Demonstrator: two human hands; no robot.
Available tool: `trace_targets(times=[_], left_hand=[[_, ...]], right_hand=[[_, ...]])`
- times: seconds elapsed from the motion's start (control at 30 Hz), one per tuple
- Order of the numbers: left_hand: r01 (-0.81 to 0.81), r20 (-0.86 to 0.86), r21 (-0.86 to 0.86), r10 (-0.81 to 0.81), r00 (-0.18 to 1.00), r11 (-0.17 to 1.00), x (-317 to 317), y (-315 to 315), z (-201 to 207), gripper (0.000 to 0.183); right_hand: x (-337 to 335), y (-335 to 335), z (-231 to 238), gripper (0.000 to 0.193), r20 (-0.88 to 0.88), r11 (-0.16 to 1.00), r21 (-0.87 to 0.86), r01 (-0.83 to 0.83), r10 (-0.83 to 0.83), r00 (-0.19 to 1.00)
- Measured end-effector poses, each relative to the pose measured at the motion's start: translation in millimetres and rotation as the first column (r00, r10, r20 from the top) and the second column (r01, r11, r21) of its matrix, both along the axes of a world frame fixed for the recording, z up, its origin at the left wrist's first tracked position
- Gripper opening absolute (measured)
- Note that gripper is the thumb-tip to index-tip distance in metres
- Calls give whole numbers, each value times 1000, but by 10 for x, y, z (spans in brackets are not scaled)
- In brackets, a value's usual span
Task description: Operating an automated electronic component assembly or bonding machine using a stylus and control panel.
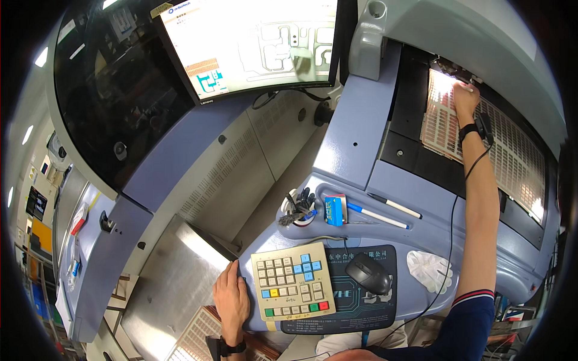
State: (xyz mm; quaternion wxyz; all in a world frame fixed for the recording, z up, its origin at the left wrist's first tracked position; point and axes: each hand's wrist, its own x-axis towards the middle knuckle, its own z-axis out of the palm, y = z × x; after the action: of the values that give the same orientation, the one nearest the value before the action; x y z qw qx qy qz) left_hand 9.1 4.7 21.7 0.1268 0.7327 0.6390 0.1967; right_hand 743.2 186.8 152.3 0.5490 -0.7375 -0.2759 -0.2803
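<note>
My left hand [231, 295] lies flat on the edge of the blue-grey console, fingers stretched, just left of a beige keypad [293, 281] with coloured keys. A stack of copper-patterned circuit panels [201, 337] shows beside that wrist. Far to the right, my right hand [467, 98] is over a large copper-patterned circuit panel [442, 123] on the machine's black bed, under a bright light. Its fingers are curled together; what they hold, if anything, is too small to make out. A black strap [471, 131] with a cord circles the right wrist.
A black mouse [368, 274] sits on a dark mouse pad [361, 319] beside a white glove [428, 271]. Behind are two pens [379, 215], a small blue box [335, 209] and a cup of tools [298, 210]. A lit monitor [259, 45] stands beyond. The cord crosses the console.
</note>
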Motion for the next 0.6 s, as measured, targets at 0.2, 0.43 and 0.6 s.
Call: trace_targets(times=[0.2,0.43,0.6], left_hand=[[12,3,9,-12,1000,1000,35,40,8,42],[-2,-20,15,2,1000,1000,-15,37,11,42],[60,47,57,-63,997,997,63,125,-110,41]], right_hand=[[94,-79,96,30,-4,1000,-23,-5,5,1000],[-100,8,-46,35,-59,1000,-1,-28,27,998],[826,-50,-94,37,540,833,-441,334,-51,840]])
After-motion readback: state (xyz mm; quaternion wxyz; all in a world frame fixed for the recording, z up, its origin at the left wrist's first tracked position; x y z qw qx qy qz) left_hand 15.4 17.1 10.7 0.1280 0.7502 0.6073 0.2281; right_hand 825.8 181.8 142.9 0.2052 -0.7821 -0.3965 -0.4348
